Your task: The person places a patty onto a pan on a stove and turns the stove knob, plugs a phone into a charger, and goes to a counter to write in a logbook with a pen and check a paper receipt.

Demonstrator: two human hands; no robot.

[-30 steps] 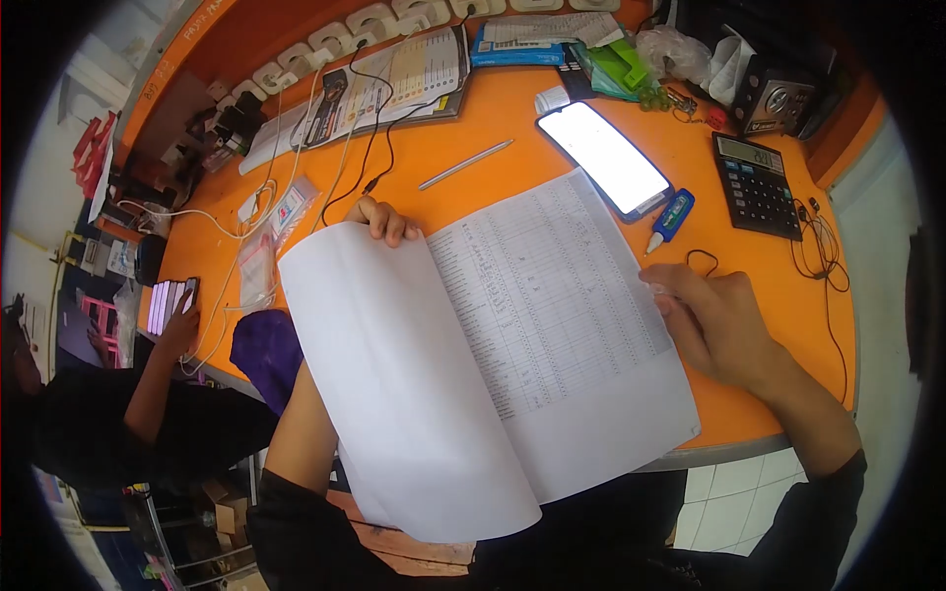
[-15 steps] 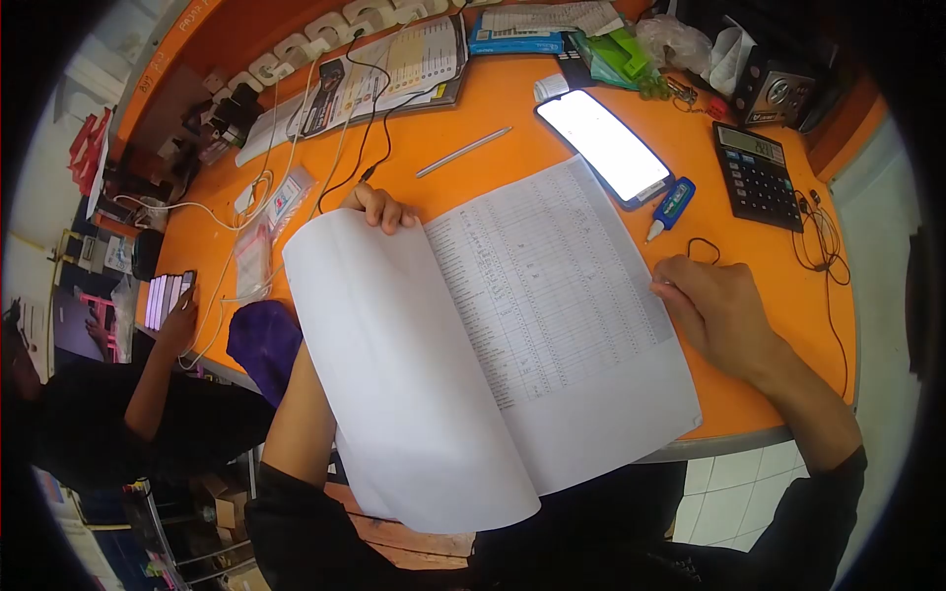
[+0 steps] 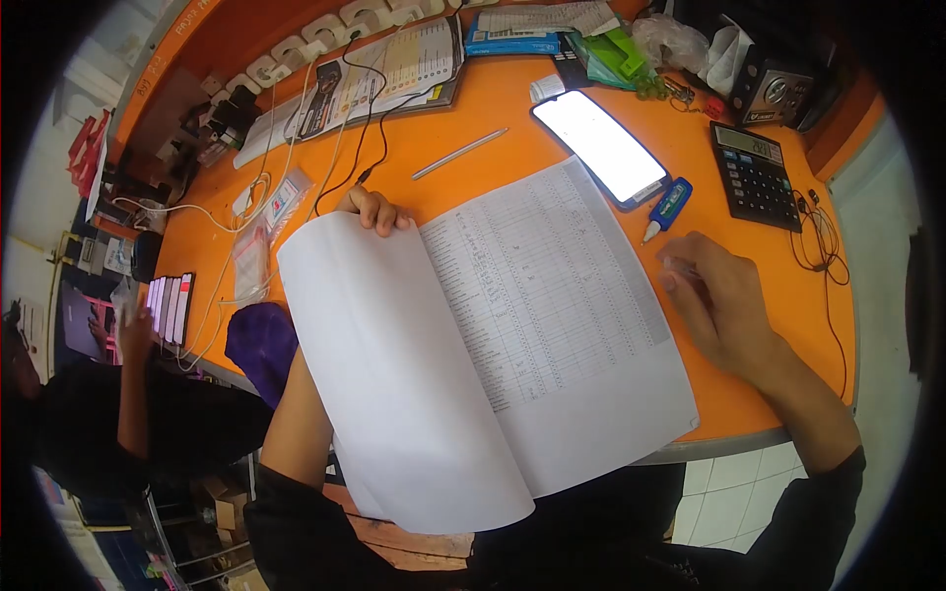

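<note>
Head view shows the paperwork partway through, as far as I can judge. The bundle lies tilted across the near edge of the worktop (image 3: 493, 94), overhanging toward the person's lap. One part is done: the front sheet (image 3: 394, 374) is lifted and curled over to the left, leaving the printed page (image 3: 552, 295) beneath it exposed. The left hand (image 3: 374, 209) has its grip on the top edge of that front sheet, fingers folded over it. Beside the page's right edge, apart from it, the right hand (image 3: 724, 295) hovers with thumb and fingers curled toward each other; whether its grip pinches anything I cannot tell.

On the page, one column carries dense marks and others only scattered ones, while many cells look bare, so the table seems only partly filled. The entries are too small to read, and how much is left stays uncertain. The silver pen (image 3: 461, 154) and the blue correction pen (image 3: 669, 205) lie unheld beyond the page.
</note>
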